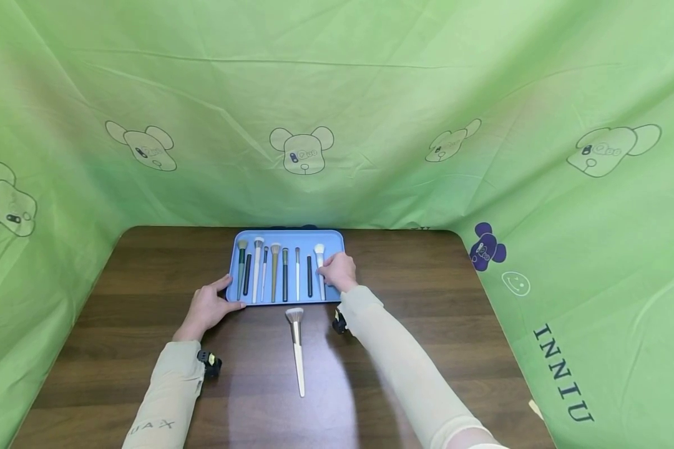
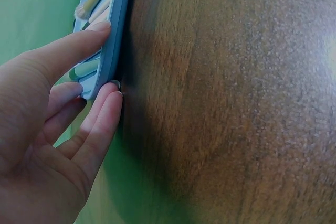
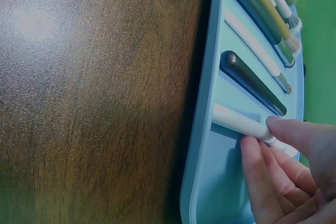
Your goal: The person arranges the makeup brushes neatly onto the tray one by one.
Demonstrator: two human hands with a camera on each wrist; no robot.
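A blue tray (image 1: 286, 236) holds several makeup brushes laid side by side, handles toward the near edge. At its near left corner my left hand (image 1: 209, 307) grips the rim; in the left wrist view the thumb (image 2: 79, 45) lies over the rim and other fingers touch the corner. Near the right end, my right hand (image 1: 338, 271) pinches a white makeup brush (image 3: 236, 120) between thumb and fingers. The brush handle lies against the tray's near rim, its pale bristles (image 1: 319, 248) pointing to the far side. A black-handled piece (image 3: 249, 77) lies just left of it.
A larger makeup brush (image 1: 297, 355) with a pale handle lies on the brown wooden table (image 1: 427, 324), in front of the tray, bristles toward it. Green printed cloth (image 1: 371, 75) hangs behind the table and along both sides.
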